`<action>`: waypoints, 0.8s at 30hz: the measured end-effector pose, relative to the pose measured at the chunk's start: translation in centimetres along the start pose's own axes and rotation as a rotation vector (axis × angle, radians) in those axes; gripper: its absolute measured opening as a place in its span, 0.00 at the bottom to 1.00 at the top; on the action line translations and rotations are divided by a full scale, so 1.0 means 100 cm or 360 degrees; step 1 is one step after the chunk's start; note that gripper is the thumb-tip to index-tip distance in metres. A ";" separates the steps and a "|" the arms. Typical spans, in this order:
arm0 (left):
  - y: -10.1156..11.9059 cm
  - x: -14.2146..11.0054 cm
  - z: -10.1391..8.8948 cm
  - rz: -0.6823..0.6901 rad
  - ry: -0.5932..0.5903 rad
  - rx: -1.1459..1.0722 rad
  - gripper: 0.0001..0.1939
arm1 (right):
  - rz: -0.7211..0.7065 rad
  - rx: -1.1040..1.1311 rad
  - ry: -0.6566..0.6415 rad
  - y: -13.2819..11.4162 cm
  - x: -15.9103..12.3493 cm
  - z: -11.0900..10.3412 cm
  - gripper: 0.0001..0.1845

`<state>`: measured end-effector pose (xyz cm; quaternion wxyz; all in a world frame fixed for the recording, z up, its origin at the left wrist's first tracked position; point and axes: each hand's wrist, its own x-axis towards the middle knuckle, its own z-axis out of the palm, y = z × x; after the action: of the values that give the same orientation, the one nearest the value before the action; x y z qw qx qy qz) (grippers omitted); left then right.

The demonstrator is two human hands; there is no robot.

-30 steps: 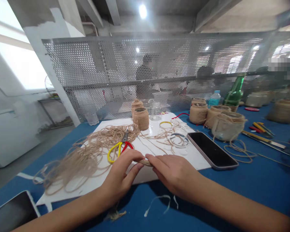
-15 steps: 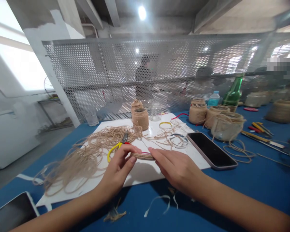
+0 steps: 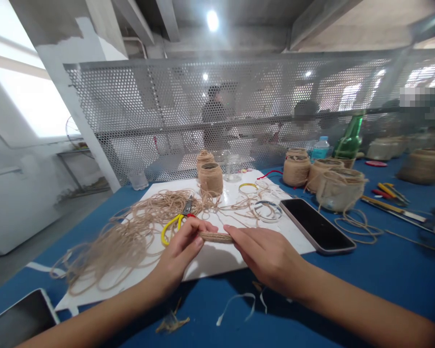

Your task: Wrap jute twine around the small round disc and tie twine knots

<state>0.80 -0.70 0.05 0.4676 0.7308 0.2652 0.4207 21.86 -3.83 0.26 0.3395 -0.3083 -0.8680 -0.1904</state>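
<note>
Near the left corner of the blue table (image 3: 210, 336), a dark-screened device (image 3: 23, 316) is partly shown; fibre scraps (image 3: 172, 323) are scattered nearer the middle. Above the near part of a white sheet (image 3: 217, 263), a brown cord-covered strip (image 3: 216, 237) is held roughly level. Its left end is pinched between thumb and fingers of the left hand (image 3: 186, 244); its right end is gripped by the fingers of the right hand (image 3: 270, 253), whose thumb is hidden. Just beyond the left hand, scissors (image 3: 187, 208) are partly covered by it, with loose cord (image 3: 130, 237) heaped alongside. To the right, a phone (image 3: 317, 224) is laid across the sheet's edge, beside a pale ring (image 3: 268, 220). Farther back, a cord-wrapped jar (image 3: 211, 181) is placed upright, backed by a perforated screen (image 3: 137, 106), through which a person (image 3: 213, 121) is dimly seen.
</note>
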 end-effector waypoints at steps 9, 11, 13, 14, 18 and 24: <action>0.004 -0.008 0.007 0.0483 -0.0007 0.1068 0.13 | -0.0090 -0.0051 -0.0175 -0.007 -0.002 0.002 0.19; 0.004 -0.008 0.006 0.0566 0.0095 0.1135 0.13 | -0.0063 -0.0039 -0.0162 -0.009 -0.001 0.002 0.20; 0.003 -0.008 0.004 0.0625 0.0163 0.1193 0.13 | -0.0020 0.0016 -0.0155 -0.010 -0.001 0.003 0.20; 0.002 -0.007 0.003 0.0648 0.0179 0.1225 0.14 | 0.0005 0.0055 -0.0161 -0.010 -0.001 0.003 0.21; 0.002 -0.006 0.000 0.0796 0.0226 0.1355 0.13 | 0.0069 0.0161 -0.0184 -0.008 -0.003 0.007 0.23; 0.003 -0.003 -0.001 0.0820 0.0230 0.1355 0.11 | 0.0097 0.0192 -0.0153 -0.008 -0.004 0.009 0.23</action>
<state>0.58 -1.06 0.26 -0.0108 0.8674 0.2559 0.4265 21.16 -4.06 -0.73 0.3212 -0.3224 -0.8833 -0.1122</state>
